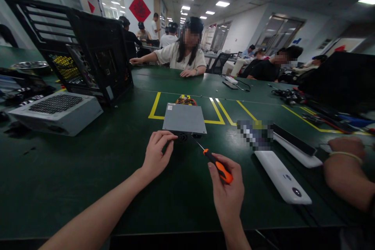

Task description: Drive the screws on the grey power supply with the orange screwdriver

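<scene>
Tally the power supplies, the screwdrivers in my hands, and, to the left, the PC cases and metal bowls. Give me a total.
Power supplies: 2 (middle one, left one)
Screwdriver: 1, in the right hand
PC case: 1
Metal bowl: 1
Total: 5

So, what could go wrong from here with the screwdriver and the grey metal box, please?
The screwdriver in the right hand points at a slant toward the near side of the grey metal box, so its tip might slip.
The left hand is at that same side, so a slip could perhaps scratch its fingers.
A hard push could slide the box back against its wires.
</scene>
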Motion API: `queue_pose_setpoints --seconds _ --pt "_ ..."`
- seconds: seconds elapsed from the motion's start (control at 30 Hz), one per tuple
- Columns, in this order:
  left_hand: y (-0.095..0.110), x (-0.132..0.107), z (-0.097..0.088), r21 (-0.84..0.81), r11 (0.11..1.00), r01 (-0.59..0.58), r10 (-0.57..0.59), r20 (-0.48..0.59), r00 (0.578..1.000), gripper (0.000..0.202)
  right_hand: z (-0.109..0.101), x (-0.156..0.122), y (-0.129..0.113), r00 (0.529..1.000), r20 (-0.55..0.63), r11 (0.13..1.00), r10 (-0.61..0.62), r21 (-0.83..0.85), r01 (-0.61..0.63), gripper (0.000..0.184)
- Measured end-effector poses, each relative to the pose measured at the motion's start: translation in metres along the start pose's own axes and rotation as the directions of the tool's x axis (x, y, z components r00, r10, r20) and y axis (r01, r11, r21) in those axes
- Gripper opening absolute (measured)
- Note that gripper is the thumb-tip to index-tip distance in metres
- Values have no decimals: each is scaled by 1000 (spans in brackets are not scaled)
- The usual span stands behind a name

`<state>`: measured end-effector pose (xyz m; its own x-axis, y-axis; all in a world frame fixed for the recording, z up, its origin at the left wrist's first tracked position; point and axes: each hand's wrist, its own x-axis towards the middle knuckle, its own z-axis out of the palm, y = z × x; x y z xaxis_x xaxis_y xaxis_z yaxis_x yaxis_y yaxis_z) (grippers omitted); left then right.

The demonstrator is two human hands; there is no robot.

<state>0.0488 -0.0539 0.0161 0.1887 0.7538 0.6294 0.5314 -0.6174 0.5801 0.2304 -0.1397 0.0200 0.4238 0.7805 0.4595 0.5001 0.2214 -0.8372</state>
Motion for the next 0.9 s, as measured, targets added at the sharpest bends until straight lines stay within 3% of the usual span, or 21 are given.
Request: queue_pose_setpoints --seconds 0.17,0.27,0.4,0.53,0.6,0.77,0.83,0.9 --pt "-7 2 4 208 973 -103 110 -24 994 27 2 5 0 973 53 975 -224 7 224 24" --pt "-12 5 7 349 925 -148 146 31 989 36 -1 8 -5 917 193 930 -348 -48 364 14" --pt "-17 8 7 465 866 -183 126 151 981 42 -5 17 -6 789 360 830 -497 -67 554 8" --pt "-16 9 3 513 835 -200 94 226 970 44 -4 25 6 665 353 705 -659 -19 709 23" --pt "-13 10 1 529 826 -194 77 236 969 44 -4 26 11 602 355 631 -715 -42 775 22" --pt "-7 11 -1 552 813 -187 65 234 970 43 -9 31 17 388 479 416 -788 -51 908 14" --pt "-6 11 -2 554 811 -186 69 225 972 43 -9 36 19 335 485 373 -808 -20 928 18" --pt "-5 12 -3 554 812 -184 75 213 974 42 -8 41 22 311 459 364 -832 31 931 21"
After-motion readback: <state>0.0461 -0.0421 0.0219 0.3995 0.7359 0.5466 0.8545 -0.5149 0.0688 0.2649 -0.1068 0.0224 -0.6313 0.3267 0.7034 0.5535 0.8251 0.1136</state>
